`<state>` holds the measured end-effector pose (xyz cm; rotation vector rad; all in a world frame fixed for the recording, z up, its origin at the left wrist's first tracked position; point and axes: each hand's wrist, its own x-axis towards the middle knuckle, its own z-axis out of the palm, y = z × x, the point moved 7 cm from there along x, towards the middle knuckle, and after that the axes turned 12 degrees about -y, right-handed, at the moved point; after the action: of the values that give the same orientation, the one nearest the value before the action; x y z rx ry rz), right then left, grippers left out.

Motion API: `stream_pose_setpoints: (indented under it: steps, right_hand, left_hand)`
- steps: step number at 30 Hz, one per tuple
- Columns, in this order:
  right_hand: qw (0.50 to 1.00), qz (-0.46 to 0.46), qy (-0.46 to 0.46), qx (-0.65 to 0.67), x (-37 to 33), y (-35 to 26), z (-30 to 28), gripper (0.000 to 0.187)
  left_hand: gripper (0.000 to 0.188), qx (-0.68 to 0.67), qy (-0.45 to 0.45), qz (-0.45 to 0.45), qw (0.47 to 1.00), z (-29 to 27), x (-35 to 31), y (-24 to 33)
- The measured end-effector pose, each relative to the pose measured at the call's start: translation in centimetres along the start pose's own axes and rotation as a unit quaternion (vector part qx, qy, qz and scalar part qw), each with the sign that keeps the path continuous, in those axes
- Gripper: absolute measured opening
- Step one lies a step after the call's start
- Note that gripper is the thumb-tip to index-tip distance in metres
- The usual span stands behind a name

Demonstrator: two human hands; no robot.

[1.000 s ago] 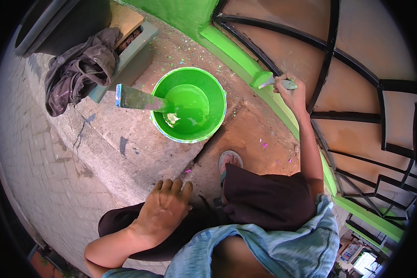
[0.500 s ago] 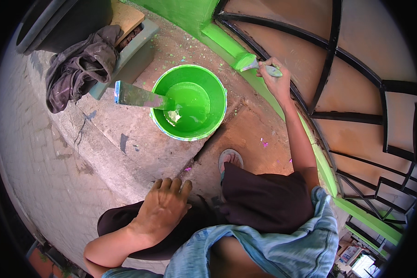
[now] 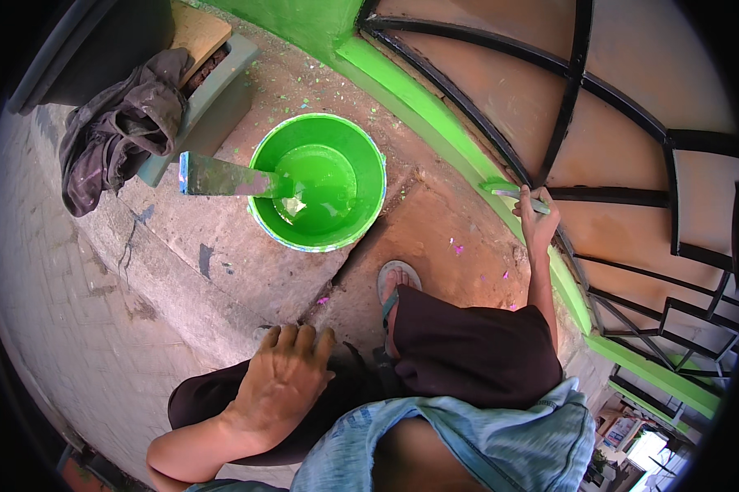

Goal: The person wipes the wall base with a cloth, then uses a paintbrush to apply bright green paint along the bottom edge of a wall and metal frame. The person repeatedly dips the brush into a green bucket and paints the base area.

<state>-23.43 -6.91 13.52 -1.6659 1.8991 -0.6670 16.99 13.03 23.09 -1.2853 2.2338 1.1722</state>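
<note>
The brush (image 3: 507,193), at two o'clock in the view, is gripped by its handle in the right hand (image 3: 540,225), its green bristles at the green ledge (image 3: 410,102); whether they touch cannot be told. Just beside them, at three o'clock, runs a black bar (image 3: 615,195), so a slip of the wrist or an overloaded tip could smear green onto it. At nine o'clock from the brush stands the bucket (image 3: 368,176) of green paint; a flat strip (image 3: 214,176) juts over its rim toward nine o'clock, and a knock there might tip or splash it. The sandalled foot (image 3: 398,279), at five o'clock from the bucket, could catch drips. At seven o'clock, the left hand (image 3: 283,385) rests loosely over the knee (image 3: 209,389), fingers extended, nothing visible in it.
</note>
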Motion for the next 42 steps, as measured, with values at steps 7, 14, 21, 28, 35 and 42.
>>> stream_pose_setpoints:
  steps: [7, 14, 21, 28, 35, 42]
  right_hand:
    - [0.972, -0.232, -0.035, -0.033, 1.2, -5.0, 5.5, 0.024]
    - [0.954, -0.278, 0.0, -0.111, 3.1, -7.0, 9.4, 0.023]
    - [0.974, -0.094, 0.029, -0.202, -1.5, -2.0, 3.3, 0.023]
    - [0.968, -0.213, 0.013, -0.133, 0.3, -6.4, 6.0, 0.02]
    - [0.95, -0.29, 0.015, -0.116, 3.1, -7.1, 9.7, 0.021]
    - [0.978, -0.1, 0.007, -0.181, -1.1, -2.9, 4.6, 0.021]
  left_hand:
    - [0.051, -0.009, -0.015, -0.005, 1.0, 0.1, 0.3, -0.7]
    - [0.05, -0.008, -0.012, -0.01, 1.0, -0.1, -0.1, -0.6]
    - [0.05, -0.014, -0.022, -0.011, 1.0, 0.2, -0.1, -1.0]
    - [0.05, -0.017, -0.018, 0.006, 1.0, 0.1, -0.2, -0.6]
    - [0.048, -0.028, -0.006, -0.003, 1.0, -0.1, -0.2, -0.7]
    - [0.048, -0.027, -0.019, -0.005, 0.999, 0.1, 0.0, -0.9]
